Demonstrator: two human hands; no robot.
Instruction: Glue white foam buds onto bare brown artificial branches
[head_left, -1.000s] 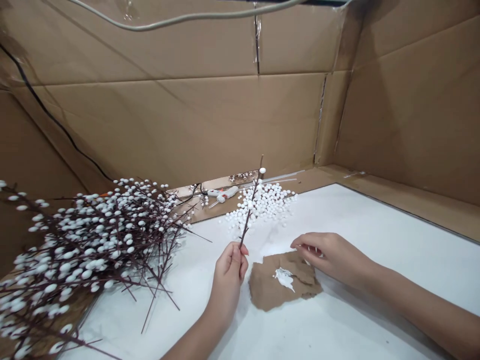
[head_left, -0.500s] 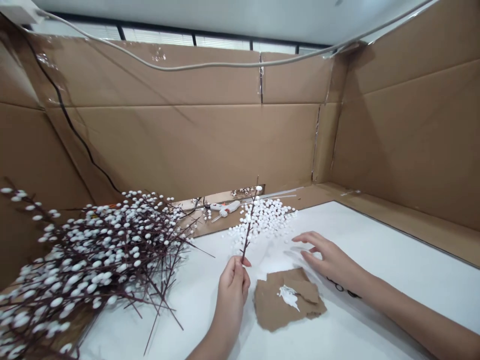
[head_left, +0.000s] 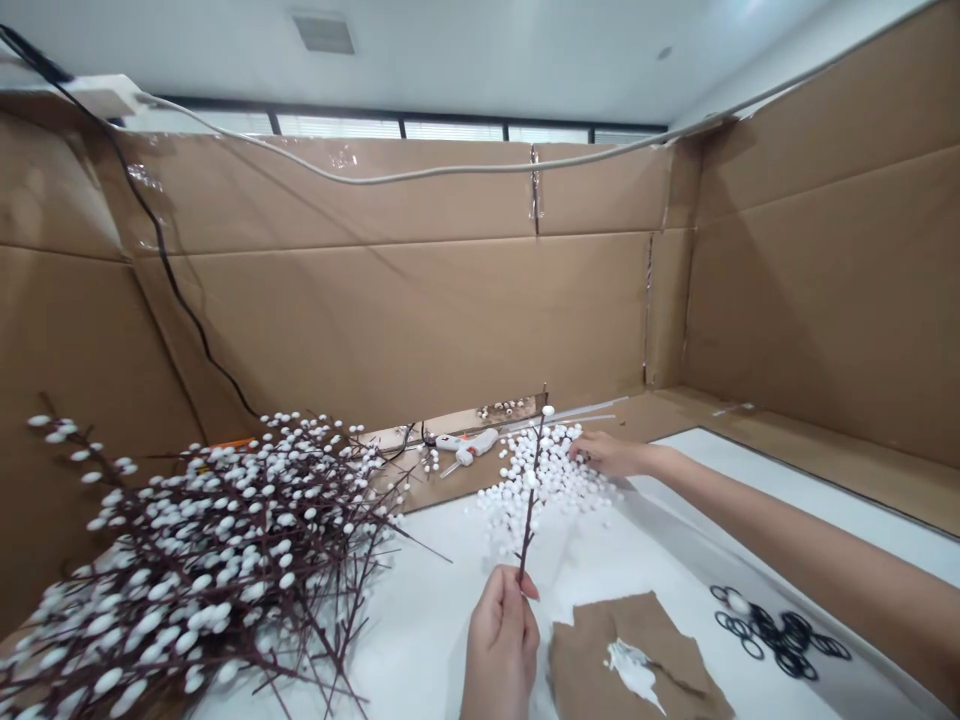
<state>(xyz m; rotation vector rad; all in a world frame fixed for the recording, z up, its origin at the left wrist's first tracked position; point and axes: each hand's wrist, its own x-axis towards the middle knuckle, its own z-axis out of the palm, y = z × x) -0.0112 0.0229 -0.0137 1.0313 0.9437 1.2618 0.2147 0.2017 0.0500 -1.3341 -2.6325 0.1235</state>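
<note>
My left hand [head_left: 501, 640] is closed round the lower end of a thin dark twig [head_left: 532, 490] that stands nearly upright, with a white ball at its tip and another partway down. My right hand [head_left: 607, 453] is stretched far forward onto a pile of small white foam balls [head_left: 551, 480]; its fingers rest among the balls, and whether they pinch one is hidden. A torn scrap of brown cardboard [head_left: 637, 660] with a blob of white glue [head_left: 634, 672] lies just right of my left hand.
A big heap of dark branches studded with white balls [head_left: 217, 550] fills the left side. A white glue gun [head_left: 469, 445] lies at the back. Several black rings [head_left: 780, 630] lie under my right forearm. Cardboard walls [head_left: 420, 310] enclose the white table [head_left: 435, 620].
My right hand moved from the cardboard scrap forward to the ball pile. The camera tilted up, and the black rings came into sight. The left hand still holds the twig.
</note>
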